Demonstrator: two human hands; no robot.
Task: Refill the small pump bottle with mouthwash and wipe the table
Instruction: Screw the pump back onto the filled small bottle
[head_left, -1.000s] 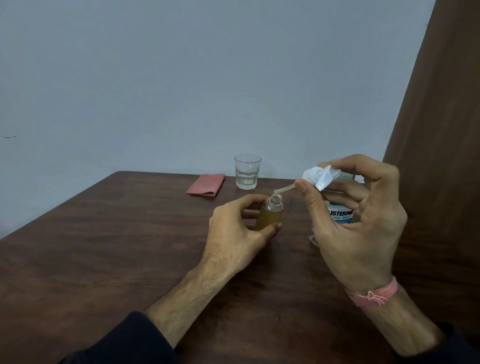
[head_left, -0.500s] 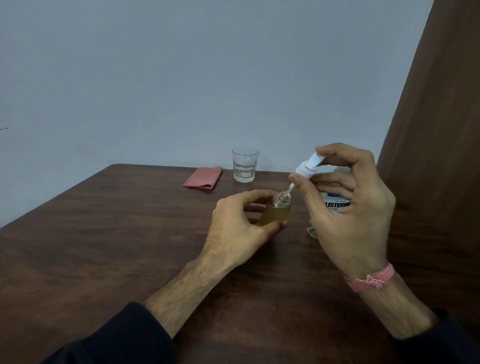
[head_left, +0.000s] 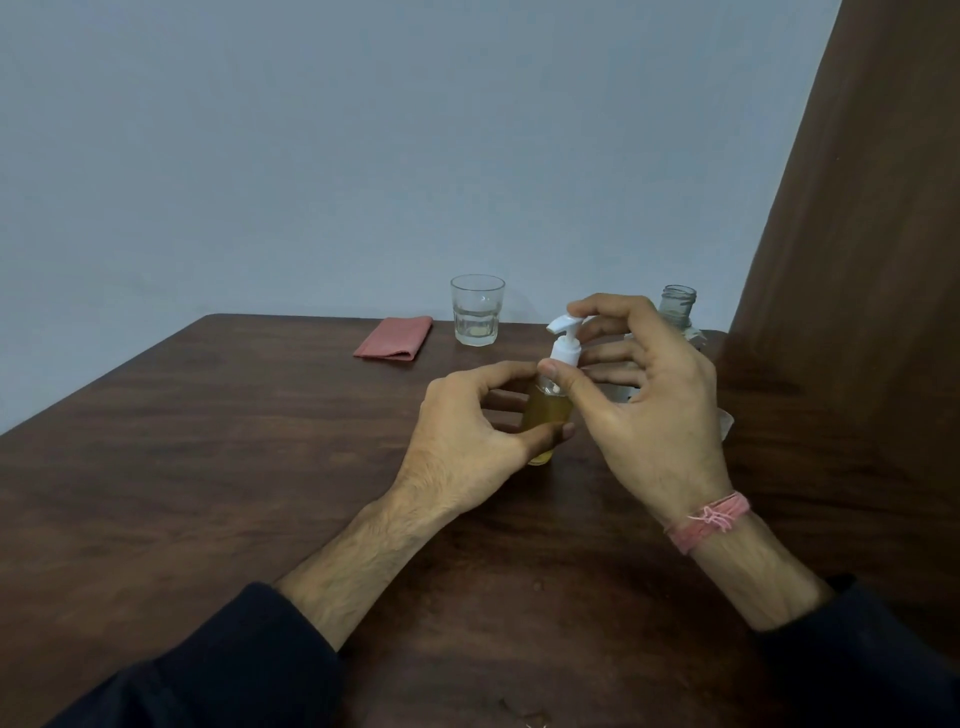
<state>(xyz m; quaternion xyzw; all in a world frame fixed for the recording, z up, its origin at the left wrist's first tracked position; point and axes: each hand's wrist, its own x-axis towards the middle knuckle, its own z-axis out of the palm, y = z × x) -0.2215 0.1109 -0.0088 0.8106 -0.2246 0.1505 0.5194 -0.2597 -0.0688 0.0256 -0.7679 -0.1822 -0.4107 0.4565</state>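
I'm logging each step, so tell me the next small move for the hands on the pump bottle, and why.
Probably twist the pump head down tight with the right hand while the left hand steadies the small bottle. The pump already sits upright in the neck, the bottle holds amber liquid, and the folded red cloth lies untouched for wiping.

No text, label, brand, number or sign can be read. The mouthwash bottle (head_left: 678, 309), at the right of the frame's middle, stands mostly behind the right hand (head_left: 644, 405), which covers its label; only its clear open neck shows, and that bears no print.
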